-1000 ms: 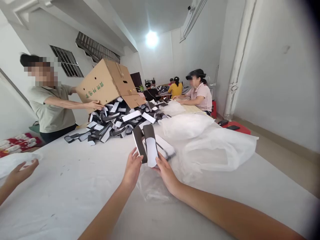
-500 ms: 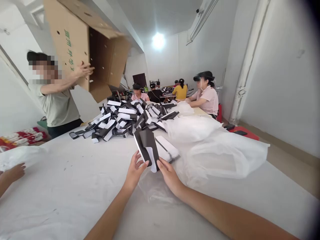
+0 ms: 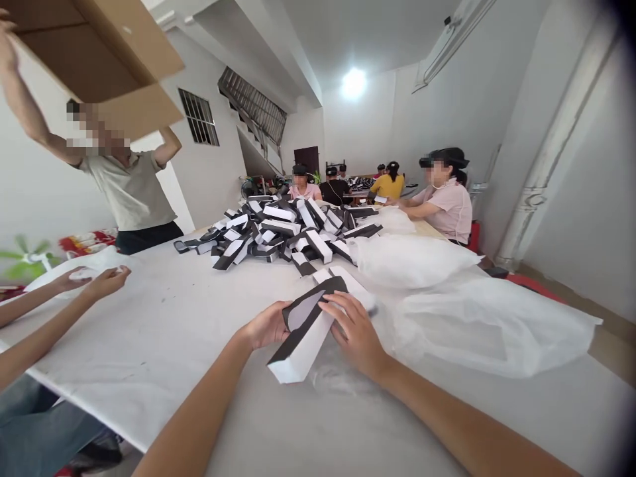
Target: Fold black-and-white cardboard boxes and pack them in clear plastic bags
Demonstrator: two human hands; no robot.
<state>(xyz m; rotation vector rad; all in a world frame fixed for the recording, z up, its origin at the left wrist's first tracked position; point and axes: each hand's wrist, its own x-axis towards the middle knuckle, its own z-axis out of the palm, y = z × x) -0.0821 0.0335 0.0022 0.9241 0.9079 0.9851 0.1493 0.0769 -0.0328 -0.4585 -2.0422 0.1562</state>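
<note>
Both my hands hold a long black and white folded box [image 3: 304, 334] just above the white table [image 3: 163, 331]. My left hand [image 3: 265, 326] grips its left side near the black flap, fingers curled round it. Over the top of the box lies my right hand [image 3: 355, 330], its fingers pressing on the black flap. Behind the box, a second white box piece [image 3: 354, 283] rests on the table. A big heap of black and white boxes [image 3: 293, 232] fills the table's far middle.
A standing person at the far left lifts an open cardboard carton [image 3: 89, 56] overhead. Another person's hands [image 3: 102, 281] rest on the table at my left. White plastic bags [image 3: 447, 298] lie at my right. Several people sit at the far end.
I have tipped the box from upright to lying sideways and lowered it. The standing person has raised the emptied carton from the heap to above their head.
</note>
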